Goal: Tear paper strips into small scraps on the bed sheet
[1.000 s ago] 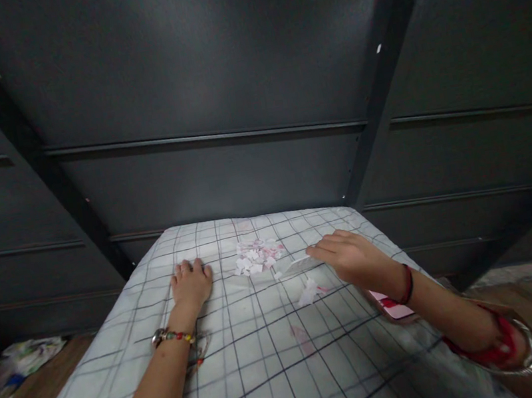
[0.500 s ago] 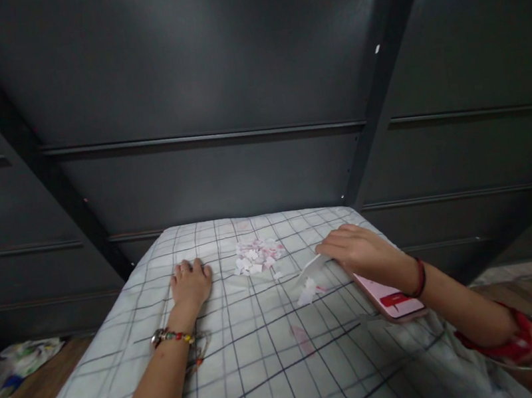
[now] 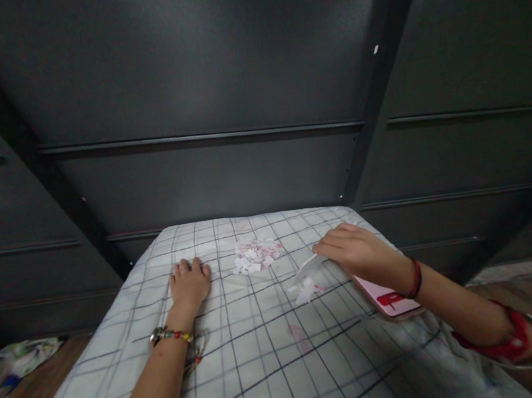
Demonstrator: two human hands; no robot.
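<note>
My left hand lies flat on the checked cloth, fingers spread and holding nothing. To its right sits a heap of torn paper scraps, white with pink marks. My right hand is closed on a thin white strip, seen nearly edge-on; its exact kind is unclear. The strip slants down towards a smaller bunch of paper scraps. Under my right wrist lies a pink phone-like slab with a red mark, partly hidden by the hand.
Dark panels with ribs and beams rise directly behind the cloth-covered surface. A faint pink patch shows on the cloth near the front. Plastic bags lie on the wooden floor at the left.
The lower end of the white strip has shifted slightly left, and the small bunch of scraps has moved slightly left too. My left hand rests in the same place.
</note>
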